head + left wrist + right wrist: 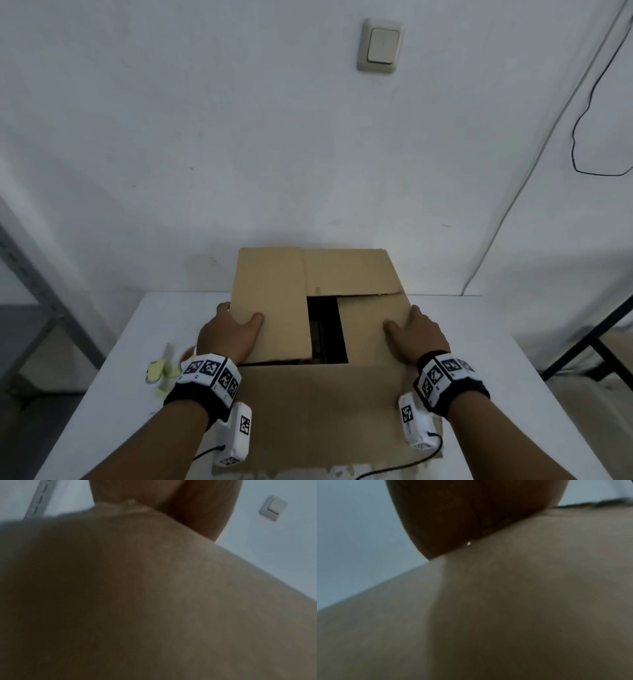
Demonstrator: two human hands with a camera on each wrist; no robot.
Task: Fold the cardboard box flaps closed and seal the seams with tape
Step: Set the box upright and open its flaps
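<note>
Lower left of the head view: tape roll (pixel 187 353), mostly hidden behind the left wrist, sits on the bench (pixel 113 394) beside some pale yellow scraps (pixel 158 370); not picked up yet.

Centre frame: cardboard box (pixel 322 394) on the bench. Near flap hangs open toward the person, far flap is down.

Left hand (pixel 227 334) grips the left side flap (pixel 270 308) at its outer edge, thumb on top, fingers wrapped under. Flap is nearly flat.

Middle: dark gap (pixel 327 329) between the side flaps, box interior showing.

Right hand (pixel 416 329) holds the right side flap (pixel 373 325) the same way, thumb on top, fingers over the outer edge.

Wrist views: blurred cardboard and a bit of hand only.

Step, as I read it: side flaps being folded in; taping not started. Next move probably calls for pressing both flaps flat, then raising the near flap over them. Flaps may spring back once released, so one hand likely has to pin them while the other fetches tape.
</note>
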